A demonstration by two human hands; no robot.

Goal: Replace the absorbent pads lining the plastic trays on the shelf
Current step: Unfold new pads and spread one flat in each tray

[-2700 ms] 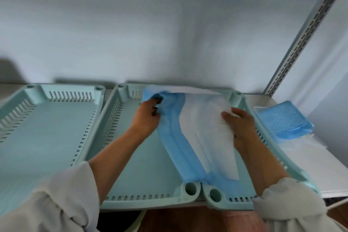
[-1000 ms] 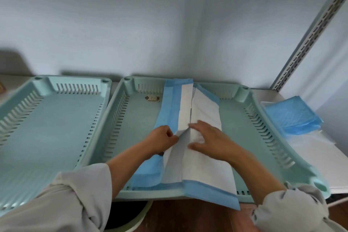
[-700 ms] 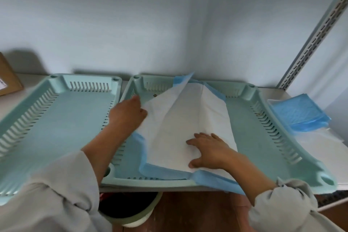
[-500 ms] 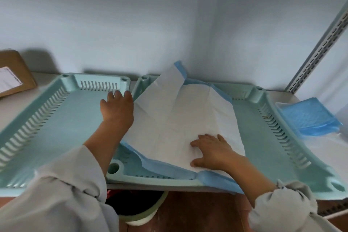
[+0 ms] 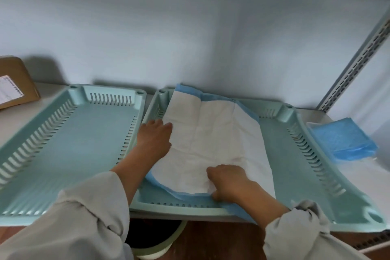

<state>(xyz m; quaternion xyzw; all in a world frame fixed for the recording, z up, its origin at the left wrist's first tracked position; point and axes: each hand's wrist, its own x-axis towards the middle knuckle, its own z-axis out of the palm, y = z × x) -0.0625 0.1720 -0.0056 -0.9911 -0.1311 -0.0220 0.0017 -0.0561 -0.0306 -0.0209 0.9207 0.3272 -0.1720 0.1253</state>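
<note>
So the absorbent pad (image 5: 213,143) is lying white side up in the middle tray (image 5: 295,154), partly unfolded — it covers the left and centre of the floor, while a wide strip of bare tray on the right is uncovered. Its blue border climbs the back wall at the far left corner and spills over the front rim near the right wrist. The left hand (image 5: 155,140) lies flat, fingers straight, pressing the pad's left edge right by the slotted side wall. The right hand (image 5: 229,181) has its fingers curled down, pinching the pad at its near edge. The left tray (image 5: 63,143) sits just beside, with no pad in it. A stack of folded blue pads (image 5: 343,139) rests on the shelf at right, and a cardboard box (image 5: 14,82) at far left.
</note>
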